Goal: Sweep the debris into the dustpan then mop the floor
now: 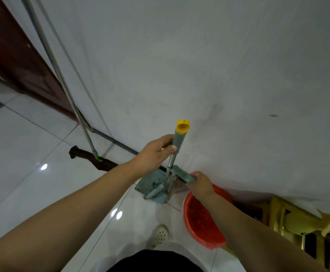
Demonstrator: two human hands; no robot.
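A grey-green dustpan (147,183) stands on the white tiled floor close to the wall. Its upright metal handle ends in a grey grip with a yellow cap (182,125). My left hand (156,154) grips that handle just below the grey grip. My right hand (201,183) holds the dustpan's raised back edge beside a red bin (201,222). A mop with a metal pole (62,79) and a dark brown head (93,160) leans against the wall to the left. No broom is visible.
A dark red door (13,52) stands at the far left. A yellow wooden stool or frame (301,226) sits at the right by the wall. My white perforated shoe (160,235) is just behind the dustpan. Glossy floor tiles stretch out to the left.
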